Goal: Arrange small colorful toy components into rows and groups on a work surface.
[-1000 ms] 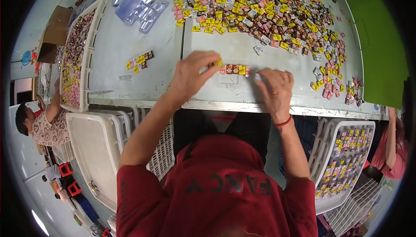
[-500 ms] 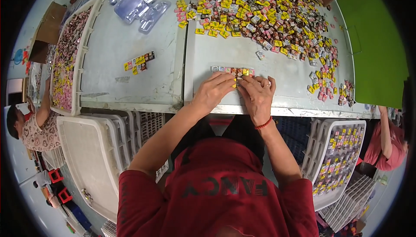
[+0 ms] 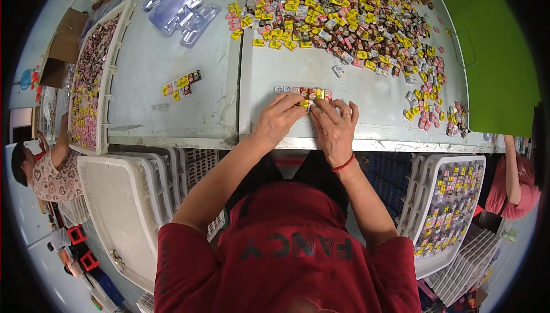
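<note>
Near the table's front edge lies a short row of small wrapped blocks in silver, pink, brown and yellow, set side by side. My left hand is closed at the row's near side, its fingertips on a small yellow block. Close beside it, my right hand, with a red bead bracelet, bends its thumb and forefinger onto the same spot; its other fingers are raised. What the right fingertips pinch is mostly hidden. A single silver block lies just beyond the hands.
A large heap of wrapped blocks covers the far table. To the left are a small block group, clear plastic trays and a filled white crate. White trays stand below. Co-workers sit at both sides.
The view has shifted slightly, moving the table contents a little left. Both hands stay at the row, fingertips pressed close together; little else differs.
</note>
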Demonstrator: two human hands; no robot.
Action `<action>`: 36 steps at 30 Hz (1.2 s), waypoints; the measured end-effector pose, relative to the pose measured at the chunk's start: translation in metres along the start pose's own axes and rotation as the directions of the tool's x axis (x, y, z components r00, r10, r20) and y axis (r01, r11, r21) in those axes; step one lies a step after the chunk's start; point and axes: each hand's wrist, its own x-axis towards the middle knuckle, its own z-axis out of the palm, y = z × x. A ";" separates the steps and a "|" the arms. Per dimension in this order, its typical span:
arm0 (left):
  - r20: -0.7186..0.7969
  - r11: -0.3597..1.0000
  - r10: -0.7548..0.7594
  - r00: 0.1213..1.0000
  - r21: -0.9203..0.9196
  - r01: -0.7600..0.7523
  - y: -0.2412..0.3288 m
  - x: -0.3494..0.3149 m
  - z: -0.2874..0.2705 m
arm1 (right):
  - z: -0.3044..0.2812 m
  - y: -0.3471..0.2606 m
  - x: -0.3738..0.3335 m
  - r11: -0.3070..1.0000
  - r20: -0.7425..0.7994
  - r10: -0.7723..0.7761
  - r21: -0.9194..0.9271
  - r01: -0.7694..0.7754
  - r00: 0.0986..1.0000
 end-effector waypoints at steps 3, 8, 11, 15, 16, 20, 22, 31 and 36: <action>-0.018 0.998 0.060 0.998 0.004 -0.060 -0.002 -0.004 0.000 | 0.000 0.000 -0.001 1.000 0.002 -0.009 0.005 0.009 1.000; 0.018 1.000 0.008 1.000 0.029 -0.009 0.014 -0.006 -0.029 | -0.001 0.003 0.000 0.999 0.014 -0.026 0.026 0.026 1.000; 0.160 0.993 -0.059 0.985 0.113 0.041 0.024 -0.011 -0.034 | -0.001 0.002 0.001 0.994 -0.007 -0.021 0.104 0.022 1.000; 0.314 0.973 -0.097 0.945 0.230 0.024 0.027 -0.018 -0.028 | -0.004 0.001 0.000 0.998 0.027 -0.065 0.025 0.065 0.997; 0.303 0.972 -0.098 0.948 0.233 0.026 0.028 -0.019 -0.029 | -0.004 0.000 -0.001 0.998 0.031 -0.065 0.013 0.065 0.997; 0.347 0.975 -0.126 0.929 0.218 0.051 0.026 -0.019 -0.030 | -0.006 -0.001 -0.002 0.997 0.050 -0.024 0.079 0.020 0.998; 0.295 0.976 -0.142 0.945 0.202 0.083 0.027 -0.017 -0.030 | -0.007 -0.002 -0.005 0.998 0.072 -0.013 0.058 0.009 0.997; 0.300 0.966 -0.072 0.951 0.257 -0.008 0.023 -0.004 -0.023 | -0.012 -0.004 -0.007 0.996 0.134 -0.064 -0.060 0.073 0.989; 0.229 0.971 -0.141 0.963 0.222 0.090 0.020 -0.004 -0.011 | -0.015 -0.003 -0.008 0.995 0.160 -0.070 -0.059 0.080 0.985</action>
